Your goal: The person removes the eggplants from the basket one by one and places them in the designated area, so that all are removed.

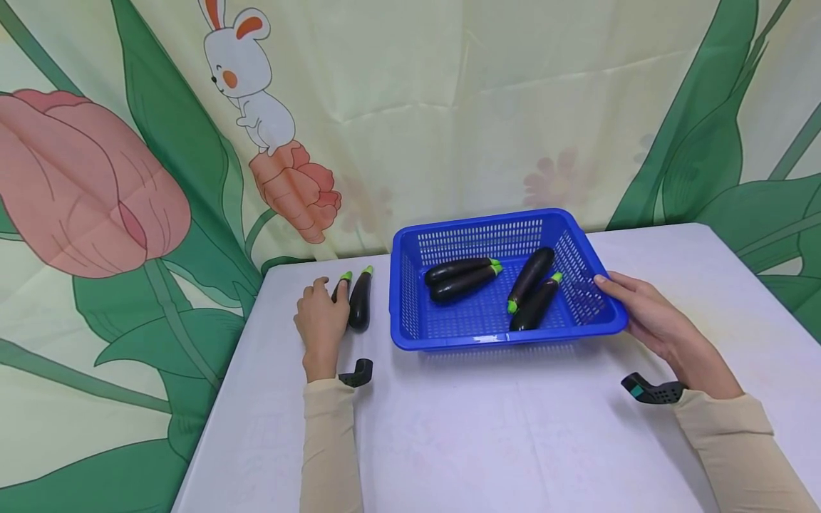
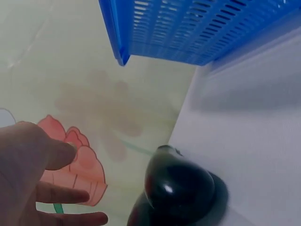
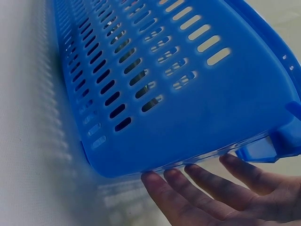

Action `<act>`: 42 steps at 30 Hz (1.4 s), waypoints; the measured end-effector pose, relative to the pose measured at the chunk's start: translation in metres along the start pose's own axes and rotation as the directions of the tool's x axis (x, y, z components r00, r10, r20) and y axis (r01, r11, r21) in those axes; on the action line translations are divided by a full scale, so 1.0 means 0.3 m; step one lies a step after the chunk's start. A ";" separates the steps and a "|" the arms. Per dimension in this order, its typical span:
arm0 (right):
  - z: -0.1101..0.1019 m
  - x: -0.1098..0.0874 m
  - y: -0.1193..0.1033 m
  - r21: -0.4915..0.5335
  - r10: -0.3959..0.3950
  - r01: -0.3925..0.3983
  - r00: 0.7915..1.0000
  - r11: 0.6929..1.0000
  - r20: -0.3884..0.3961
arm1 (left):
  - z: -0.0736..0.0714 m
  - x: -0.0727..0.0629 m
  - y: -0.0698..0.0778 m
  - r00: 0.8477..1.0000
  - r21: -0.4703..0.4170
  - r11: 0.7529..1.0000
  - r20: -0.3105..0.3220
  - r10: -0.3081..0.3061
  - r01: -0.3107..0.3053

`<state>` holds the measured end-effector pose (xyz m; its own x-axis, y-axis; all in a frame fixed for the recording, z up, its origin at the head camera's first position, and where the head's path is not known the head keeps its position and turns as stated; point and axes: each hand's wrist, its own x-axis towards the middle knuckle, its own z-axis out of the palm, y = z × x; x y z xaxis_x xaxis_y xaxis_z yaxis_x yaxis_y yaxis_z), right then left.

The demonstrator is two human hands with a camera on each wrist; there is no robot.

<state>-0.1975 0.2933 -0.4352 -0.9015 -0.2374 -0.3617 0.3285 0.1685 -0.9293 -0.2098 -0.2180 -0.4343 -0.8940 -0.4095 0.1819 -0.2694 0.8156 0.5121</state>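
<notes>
My left hand (image 1: 323, 318) is over the left one of two eggplants on the table, its fingers extended and spread in the left wrist view. That eggplant (image 1: 341, 283) is partly hidden behind the hand; the other eggplant (image 1: 360, 299) lies just to its right, green stem pointing away. With the thumb over the rim and the fingers against the outside wall, my right hand (image 1: 651, 313) holds the right end of a blue plastic basket (image 1: 449, 343). Inside the basket are several dark glossy eggplants (image 1: 465, 283), two on the left and two on the right.
A white cloth covers the table (image 1: 462, 434). Behind it hangs a curtain (image 1: 417, 142) printed with tulips, leaves and a rabbit, close to the basket's far side. Small black devices (image 1: 651, 390) sit at both wrists.
</notes>
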 end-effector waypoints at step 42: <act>-0.009 0.000 0.001 0.055 -0.029 0.027 0.999 0.998 0.023 | 0.069 -0.225 0.427 0.875 0.034 0.879 0.122 0.468 -0.475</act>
<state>-0.1981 0.2961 -0.4353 -0.9039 -0.2639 -0.3367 0.3188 0.1091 -0.9415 -0.1914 -0.0774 -0.3982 -0.9523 0.0734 0.2961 0.1758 0.9254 0.3358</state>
